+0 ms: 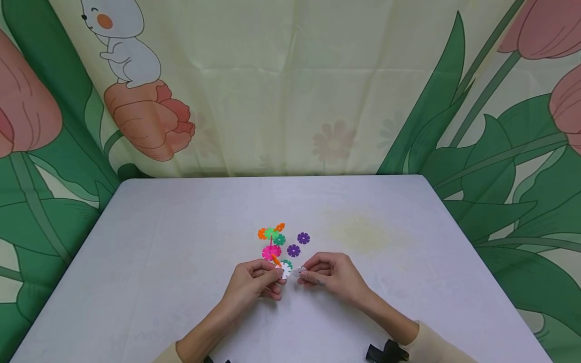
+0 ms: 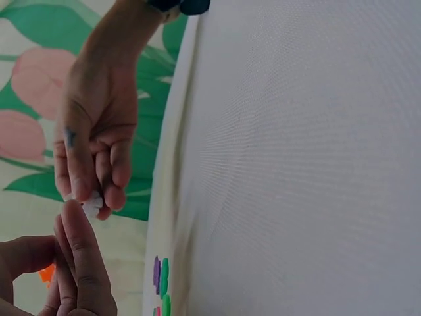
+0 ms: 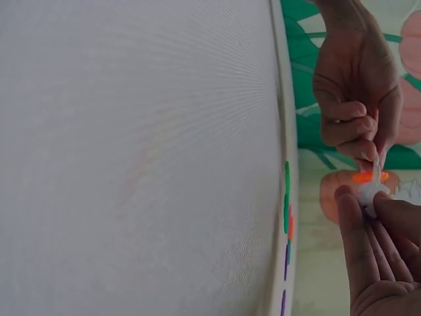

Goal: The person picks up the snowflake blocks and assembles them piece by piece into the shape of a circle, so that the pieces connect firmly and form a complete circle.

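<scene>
Close together over the near middle of the desk (image 1: 136, 242), two hands are each pinching something small. Between thumb and fingers, the left hand (image 1: 257, 280) grips a white notched disc (image 1: 285, 271); the right hand (image 1: 333, 275) pinches a white piece (image 1: 301, 270) just beside it, partly covered by fingertips. An orange piece (image 1: 276, 260) stands at the disc's edge. Beyond the hands sits a cluster with a pink disc (image 1: 271, 252) and a light green disc (image 1: 271, 233), two purple discs (image 1: 293, 250) lying to its right. Behind the desk hangs a printed curtain (image 1: 272, 101).
</scene>
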`<state>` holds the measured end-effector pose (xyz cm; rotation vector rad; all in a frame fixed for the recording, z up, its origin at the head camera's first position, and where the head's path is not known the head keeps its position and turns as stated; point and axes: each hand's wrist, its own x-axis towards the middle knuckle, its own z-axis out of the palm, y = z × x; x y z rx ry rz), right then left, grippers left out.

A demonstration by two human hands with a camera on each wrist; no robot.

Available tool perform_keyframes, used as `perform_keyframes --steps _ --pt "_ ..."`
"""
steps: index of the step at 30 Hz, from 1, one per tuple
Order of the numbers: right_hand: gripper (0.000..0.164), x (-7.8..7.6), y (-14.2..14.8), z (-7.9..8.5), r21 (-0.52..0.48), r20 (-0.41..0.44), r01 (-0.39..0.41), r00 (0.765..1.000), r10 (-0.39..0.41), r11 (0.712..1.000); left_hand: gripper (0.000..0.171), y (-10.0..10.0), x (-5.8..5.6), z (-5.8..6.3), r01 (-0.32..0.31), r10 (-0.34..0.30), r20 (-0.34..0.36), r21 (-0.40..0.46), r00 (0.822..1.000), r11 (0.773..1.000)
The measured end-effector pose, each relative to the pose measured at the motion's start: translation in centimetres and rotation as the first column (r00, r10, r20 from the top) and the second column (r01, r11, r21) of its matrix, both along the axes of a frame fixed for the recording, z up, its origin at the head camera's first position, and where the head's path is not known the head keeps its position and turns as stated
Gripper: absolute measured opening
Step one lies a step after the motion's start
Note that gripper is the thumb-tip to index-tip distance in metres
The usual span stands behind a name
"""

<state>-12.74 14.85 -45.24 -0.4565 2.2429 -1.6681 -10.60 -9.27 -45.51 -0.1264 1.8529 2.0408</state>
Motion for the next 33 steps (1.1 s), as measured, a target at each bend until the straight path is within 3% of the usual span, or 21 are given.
perform_keyframes --steps 11,18,33 --pt "0.009 0.6 -0.7 0.2 0.005 -0.176 0.001 0.984 0.0 1.0 0.03 0.2 0.3 -0.2 0.004 -0.003 -0.012 0.024 1.0 1.0" --pt "0.01 0.8 -1.0 0.0 -0.014 -0.313 -0.015 0.95 0.01 1.0 0.029 0.5 0.7 -0.3 -0.041 0.041 -0.006 0.053 0.999 0.998" --pt "0.009 1.1 -1.2 -0.4 -0.052 -0.378 -0.043 0.926 0.02 0.998 0.025 0.6 0.7 -0.3 -0.045 0.041 0.046 0.094 0.998 0.995"
